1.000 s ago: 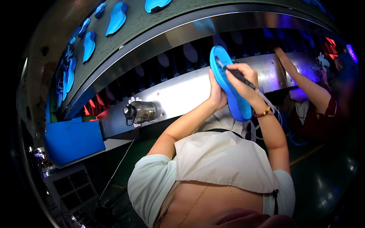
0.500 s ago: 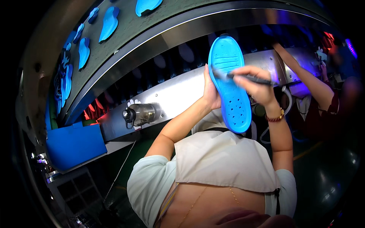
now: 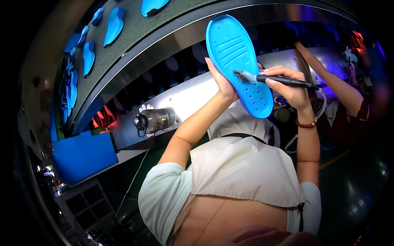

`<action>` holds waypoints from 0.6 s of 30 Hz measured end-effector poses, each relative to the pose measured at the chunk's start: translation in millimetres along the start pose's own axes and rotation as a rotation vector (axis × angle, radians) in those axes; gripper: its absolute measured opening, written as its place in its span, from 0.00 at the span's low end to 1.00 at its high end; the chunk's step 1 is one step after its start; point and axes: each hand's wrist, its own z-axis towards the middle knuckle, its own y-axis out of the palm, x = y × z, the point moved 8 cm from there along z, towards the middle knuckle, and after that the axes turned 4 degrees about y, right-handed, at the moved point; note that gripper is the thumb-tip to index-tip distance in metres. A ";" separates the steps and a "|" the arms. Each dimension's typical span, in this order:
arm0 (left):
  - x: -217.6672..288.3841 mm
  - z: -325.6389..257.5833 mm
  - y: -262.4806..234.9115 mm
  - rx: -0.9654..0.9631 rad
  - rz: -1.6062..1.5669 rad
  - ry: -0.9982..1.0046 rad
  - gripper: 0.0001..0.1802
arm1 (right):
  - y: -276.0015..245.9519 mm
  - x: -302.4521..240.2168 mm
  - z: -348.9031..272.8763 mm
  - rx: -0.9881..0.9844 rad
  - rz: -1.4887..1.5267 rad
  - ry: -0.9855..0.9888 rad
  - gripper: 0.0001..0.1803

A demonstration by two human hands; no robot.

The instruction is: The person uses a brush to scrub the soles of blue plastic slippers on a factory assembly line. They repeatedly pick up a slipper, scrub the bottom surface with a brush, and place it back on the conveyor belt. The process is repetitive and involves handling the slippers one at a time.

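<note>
You are gripping the sole (image 3: 240,65) in your left hand (image 3: 221,80), face toward you, so the brush (image 3: 275,79) pinched in your right hand (image 3: 289,84) reaches its tread.

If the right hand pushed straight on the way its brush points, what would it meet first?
The right hand holds a black brush pointing left; its bristles already seem to touch the blue shoe sole held up by the left hand. So the sole comes first, though depth is hard to judge.

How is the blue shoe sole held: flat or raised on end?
Raised on end: the left hand holds the blue sole upright, patterned face toward the brush in the right hand.
</note>
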 end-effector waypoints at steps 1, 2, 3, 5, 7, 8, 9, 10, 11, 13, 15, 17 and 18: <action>-0.3 2.6 -1.3 -0.004 0.000 -0.003 0.56 | -0.6 0.5 -1.7 0.005 -0.001 -0.001 0.10; 2.1 6.0 1.7 -0.089 -0.046 0.018 0.57 | 9.1 -10.8 -8.0 -0.097 -0.110 -0.153 0.11; 9.2 6.2 3.5 -0.164 -0.090 0.048 0.58 | 22.9 -20.4 -15.6 -0.211 -0.213 -0.306 0.11; 22.4 9.1 -1.9 -0.147 -0.087 0.080 0.59 | 33.5 -20.1 -22.4 -0.404 -0.195 -0.274 0.12; 28.9 13.8 6.6 -0.228 -0.120 0.135 0.59 | 15.0 -24.0 -19.3 -0.232 -0.136 -0.328 0.12; 30.4 15.2 8.6 -0.210 -0.101 0.164 0.56 | 0.6 -18.2 -15.9 -0.031 -0.163 -0.237 0.12; 32.0 18.0 7.4 -0.207 -0.101 0.167 0.56 | 1.0 -17.8 -13.9 -0.039 -0.196 -0.270 0.12; 36.7 20.1 8.4 -0.246 -0.089 0.190 0.56 | 10.0 -22.2 -17.2 -0.113 -0.268 -0.335 0.12; 41.8 20.6 9.9 -0.285 -0.077 0.214 0.56 | 19.8 -28.1 -23.3 -0.188 -0.340 -0.399 0.12; 53.6 16.4 11.9 -0.297 -0.097 0.216 0.57 | 29.2 -28.9 -31.6 -0.339 -0.306 -0.360 0.11; 60.1 19.1 12.3 -0.274 -0.051 0.246 0.57 | 17.8 -29.6 -30.4 -0.270 -0.169 -0.336 0.11; 58.4 20.8 19.0 -0.221 -0.044 0.245 0.57 | -11.7 -18.4 -22.6 0.016 -0.230 -0.284 0.13; 60.8 22.4 21.7 -0.249 -0.030 0.262 0.57 | -1.9 -19.2 -22.9 -0.065 -0.274 -0.323 0.13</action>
